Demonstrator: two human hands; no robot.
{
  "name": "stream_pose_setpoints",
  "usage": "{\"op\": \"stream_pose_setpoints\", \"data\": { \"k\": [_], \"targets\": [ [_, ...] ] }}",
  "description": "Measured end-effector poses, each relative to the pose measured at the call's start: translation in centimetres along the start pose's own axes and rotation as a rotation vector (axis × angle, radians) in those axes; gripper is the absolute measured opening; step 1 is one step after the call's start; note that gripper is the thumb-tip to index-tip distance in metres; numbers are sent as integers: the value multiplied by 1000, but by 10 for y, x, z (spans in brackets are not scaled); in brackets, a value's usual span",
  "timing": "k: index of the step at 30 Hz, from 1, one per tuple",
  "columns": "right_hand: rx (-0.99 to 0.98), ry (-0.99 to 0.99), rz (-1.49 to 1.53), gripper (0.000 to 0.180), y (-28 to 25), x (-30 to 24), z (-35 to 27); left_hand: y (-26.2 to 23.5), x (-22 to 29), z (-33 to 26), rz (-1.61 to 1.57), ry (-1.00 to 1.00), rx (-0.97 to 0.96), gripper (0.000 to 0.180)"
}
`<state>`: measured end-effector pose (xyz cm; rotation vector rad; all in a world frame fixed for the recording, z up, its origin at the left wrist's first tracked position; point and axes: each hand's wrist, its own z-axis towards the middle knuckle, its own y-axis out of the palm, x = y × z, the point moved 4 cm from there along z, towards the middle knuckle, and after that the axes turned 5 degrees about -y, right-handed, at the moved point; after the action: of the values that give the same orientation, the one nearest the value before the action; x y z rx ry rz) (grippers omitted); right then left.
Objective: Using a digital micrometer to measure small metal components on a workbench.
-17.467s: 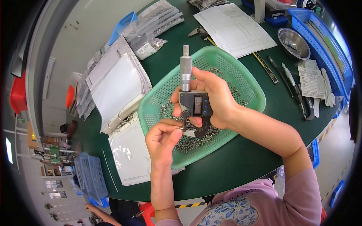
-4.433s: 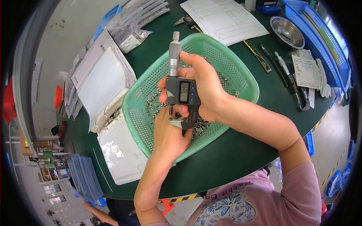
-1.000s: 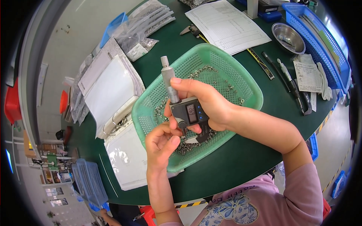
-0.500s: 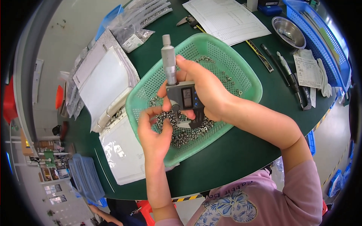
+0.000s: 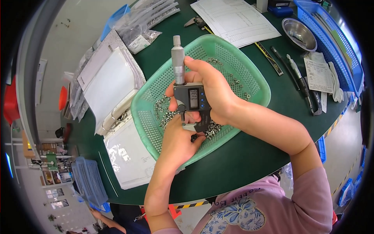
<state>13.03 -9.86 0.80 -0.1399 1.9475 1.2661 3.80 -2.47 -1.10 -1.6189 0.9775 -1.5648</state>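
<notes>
My right hand (image 5: 218, 89) is wrapped round a digital micrometer (image 5: 188, 95), held upright with its silver thimble pointing away from me and its small screen facing up. The micrometer hangs over a green perforated plastic basket (image 5: 259, 84). Inside the basket lie many small shiny metal nuts (image 5: 212, 130), heaped thickest beneath the micrometer. My left hand (image 5: 177, 136) is down over this heap, back upward, just below the micrometer's measuring gap. Its fingers are curled, with the thumb toward the right, and fingertips partly hidden; what they hold I cannot make out.
On the left lies an open ring binder (image 5: 111, 85) under bags of small parts (image 5: 136, 33). Papers (image 5: 235, 21), a caliper (image 5: 196, 22), a steel bowl (image 5: 299, 33), pen-like tools (image 5: 296, 70) and a blue basket (image 5: 331, 43) line the far and right side. Another person's arm (image 5: 105, 220) shows lower left.
My left hand has moved right and nearer to me, turning back-up with its fingers going under the micrometer. The micrometer has shifted barely, still in my right hand.
</notes>
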Motion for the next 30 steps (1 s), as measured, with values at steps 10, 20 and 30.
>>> {"op": "stream_pose_setpoints", "data": {
  "k": [10,20,30],
  "targets": [
    [4,-13,-5,61,-2,0,0,6,-6,4,-95,-76,9,43],
    [14,-51,-36,61,-2,-1,2,4,3,7,28,171,-70,21],
    [20,-47,-17,61,0,-5,0,-12,-6,2,-156,-11,210,25]
  ]
}}
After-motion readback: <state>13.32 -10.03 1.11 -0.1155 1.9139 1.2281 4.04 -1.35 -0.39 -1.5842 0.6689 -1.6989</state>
